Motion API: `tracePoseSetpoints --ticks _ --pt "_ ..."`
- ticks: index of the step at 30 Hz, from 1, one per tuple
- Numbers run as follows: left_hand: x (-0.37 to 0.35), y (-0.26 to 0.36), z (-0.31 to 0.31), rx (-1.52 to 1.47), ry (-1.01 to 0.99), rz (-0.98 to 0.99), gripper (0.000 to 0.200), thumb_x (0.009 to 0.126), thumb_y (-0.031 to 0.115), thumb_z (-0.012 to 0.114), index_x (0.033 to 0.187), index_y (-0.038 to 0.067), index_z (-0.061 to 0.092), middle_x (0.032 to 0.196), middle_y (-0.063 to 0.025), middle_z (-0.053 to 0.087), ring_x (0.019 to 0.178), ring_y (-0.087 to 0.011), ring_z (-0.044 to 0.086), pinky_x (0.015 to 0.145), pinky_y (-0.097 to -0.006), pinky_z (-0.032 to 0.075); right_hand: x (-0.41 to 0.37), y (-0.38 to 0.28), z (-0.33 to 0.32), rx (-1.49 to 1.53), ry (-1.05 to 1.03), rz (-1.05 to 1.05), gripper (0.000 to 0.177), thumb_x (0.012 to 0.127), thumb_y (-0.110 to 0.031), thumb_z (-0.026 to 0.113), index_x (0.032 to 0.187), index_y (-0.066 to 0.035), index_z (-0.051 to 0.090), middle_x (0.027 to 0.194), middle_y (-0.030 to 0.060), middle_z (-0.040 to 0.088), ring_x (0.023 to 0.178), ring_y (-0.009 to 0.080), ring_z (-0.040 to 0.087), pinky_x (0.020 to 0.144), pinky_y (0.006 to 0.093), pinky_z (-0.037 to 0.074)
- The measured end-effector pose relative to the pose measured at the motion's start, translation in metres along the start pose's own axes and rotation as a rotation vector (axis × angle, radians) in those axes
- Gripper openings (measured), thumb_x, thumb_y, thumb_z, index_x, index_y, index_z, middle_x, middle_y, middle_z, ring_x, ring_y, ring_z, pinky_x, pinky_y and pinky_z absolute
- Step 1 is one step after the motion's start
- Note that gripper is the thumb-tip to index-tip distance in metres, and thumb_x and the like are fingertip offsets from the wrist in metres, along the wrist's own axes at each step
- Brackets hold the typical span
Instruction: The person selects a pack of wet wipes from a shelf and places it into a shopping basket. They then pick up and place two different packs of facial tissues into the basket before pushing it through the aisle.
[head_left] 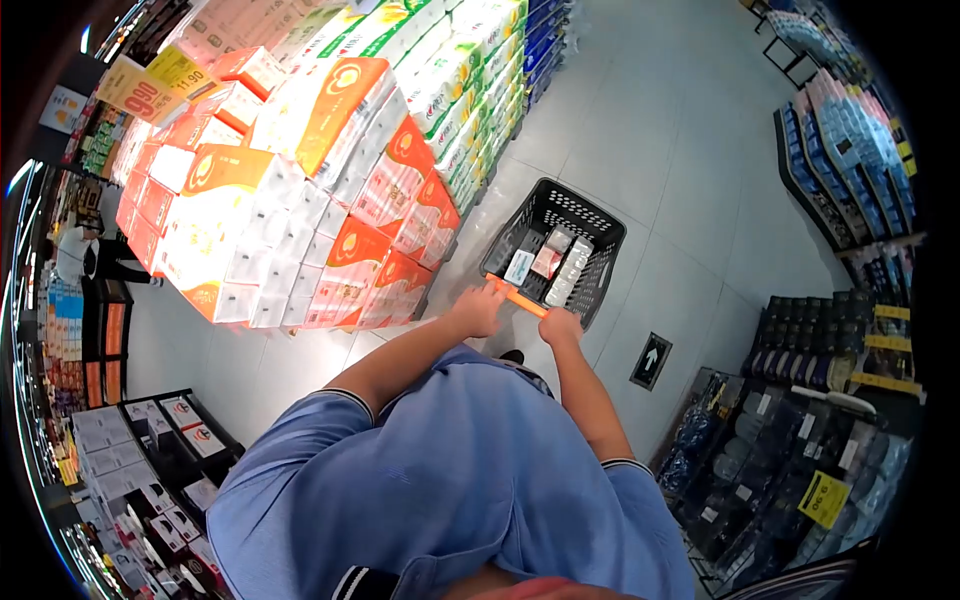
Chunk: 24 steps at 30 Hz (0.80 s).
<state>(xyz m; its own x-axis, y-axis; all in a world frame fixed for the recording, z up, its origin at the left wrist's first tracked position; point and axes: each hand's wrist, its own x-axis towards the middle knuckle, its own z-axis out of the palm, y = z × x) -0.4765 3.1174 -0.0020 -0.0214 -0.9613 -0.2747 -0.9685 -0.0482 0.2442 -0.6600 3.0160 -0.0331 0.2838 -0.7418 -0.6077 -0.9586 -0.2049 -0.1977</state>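
Note:
A black perforated shopping basket is in front of my body near the floor. Across its near side runs an orange handle. My left hand is closed around the left end of this handle. At the right end, my right hand grips it too. Inside the basket lie a small white-and-blue pack, a pack with pink and red print and a long whitish pack. Their exact contents are too small to make out.
Stacked orange-and-white tissue packs rise close on the left, with green-and-white packs behind. A floor arrow sign lies right of the basket. Shelves of dark packaged goods stand right. A person is far left.

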Motion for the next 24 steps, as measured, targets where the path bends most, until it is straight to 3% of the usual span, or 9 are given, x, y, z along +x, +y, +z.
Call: tracePoseSetpoints --ticks 2,3,10,12,13,16,20,22,24 --pt "0.014 0.014 -0.007 -0.101 -0.137 -0.128 0.088 0.075 0.028 0.07 0.151 0.009 0.028 0.145 -0.0283 0.038 0.108 -0.0375 0.061 0.096 -0.0453 0.046 0.013 0.007 -0.011 0.005 -0.004 0.019 0.031 0.088 -0.021 0.056 0.114 -0.013 0.07 0.12 0.009 0.067 0.12 0.0344 0.054 0.095 0.0445 0.049" --pt "0.02 0.017 -0.005 -0.114 -0.132 -0.137 0.092 0.076 0.029 0.07 0.153 0.01 0.024 0.15 -0.031 0.03 0.105 -0.0389 0.063 0.092 -0.0459 0.049 0.019 0.009 -0.018 -0.01 0.0 0.008 0.031 0.088 -0.021 0.056 0.114 -0.013 0.07 0.12 0.009 0.067 0.12 0.0344 0.054 0.095 0.0445 0.049" --pt "0.075 0.024 -0.009 -0.161 -0.224 -0.213 0.103 0.078 0.03 0.071 0.157 0.016 0.005 0.155 -0.0326 0.015 0.102 -0.0396 0.064 0.088 -0.0471 0.052 0.056 0.015 -0.063 -0.021 0.019 0.041 0.031 0.087 -0.02 0.056 0.112 -0.014 0.071 0.117 0.0099 0.069 0.116 0.0333 0.056 0.095 0.0417 0.049" --pt "0.094 0.021 -0.017 -0.153 -0.275 -0.24 0.105 0.079 0.031 0.07 0.157 0.018 0.001 0.149 -0.0321 0.027 0.101 -0.0397 0.064 0.087 -0.0472 0.052 0.073 0.017 -0.076 -0.03 0.041 0.038 0.032 0.086 -0.018 0.054 0.113 -0.013 0.071 0.117 0.0114 0.068 0.114 0.0339 0.058 0.096 0.042 0.049" --pt "0.104 0.014 -0.016 -0.239 -0.286 -0.195 0.107 0.079 0.031 0.07 0.157 0.019 -0.003 0.135 -0.0297 0.044 0.099 -0.04 0.065 0.085 -0.0474 0.053 0.082 0.018 -0.08 -0.073 0.027 0.038 0.03 0.087 -0.019 0.055 0.112 -0.014 0.071 0.116 0.0094 0.069 0.116 0.032 0.057 0.095 0.0414 0.05" --pt "0.127 0.001 -0.034 -0.275 -0.369 -0.124 0.107 0.08 0.029 0.069 0.157 0.019 -0.004 0.12 -0.0263 0.055 0.097 -0.0401 0.065 0.082 -0.0481 0.053 0.106 0.02 -0.1 -0.154 0.003 0.022 0.029 0.089 -0.022 0.055 0.111 -0.014 0.072 0.117 0.0073 0.068 0.117 0.0299 0.057 0.094 0.041 0.051" --pt "0.161 -0.017 -0.06 -0.23 -0.402 -0.052 0.102 0.079 0.025 0.066 0.157 0.02 -0.001 0.119 -0.025 0.056 0.095 -0.0363 0.066 0.076 -0.0467 0.054 0.14 0.017 -0.115 -0.162 -0.045 0.037 0.028 0.089 -0.02 0.056 0.112 -0.013 0.071 0.116 0.0077 0.068 0.119 0.0306 0.055 0.094 0.0422 0.052" --pt "0.179 -0.029 -0.061 -0.219 -0.423 -0.018 0.096 0.08 0.026 0.065 0.156 0.02 0.006 0.121 -0.0238 0.056 0.094 -0.0357 0.067 0.076 -0.0465 0.054 0.149 0.019 -0.123 -0.149 0.04 -0.01 0.029 0.087 -0.017 0.054 0.11 -0.011 0.071 0.111 0.0126 0.07 0.108 0.0337 0.063 0.092 0.0433 0.052" --pt "0.201 -0.041 -0.062 -0.211 -0.434 0.015 0.089 0.082 0.028 0.063 0.155 0.021 0.013 0.123 -0.0226 0.056 0.093 -0.0351 0.067 0.076 -0.0463 0.055 0.163 0.023 -0.126 -0.184 0.041 -0.025 0.029 0.087 -0.018 0.053 0.11 -0.01 0.07 0.108 0.0137 0.07 0.107 0.0338 0.063 0.089 0.0433 0.053"
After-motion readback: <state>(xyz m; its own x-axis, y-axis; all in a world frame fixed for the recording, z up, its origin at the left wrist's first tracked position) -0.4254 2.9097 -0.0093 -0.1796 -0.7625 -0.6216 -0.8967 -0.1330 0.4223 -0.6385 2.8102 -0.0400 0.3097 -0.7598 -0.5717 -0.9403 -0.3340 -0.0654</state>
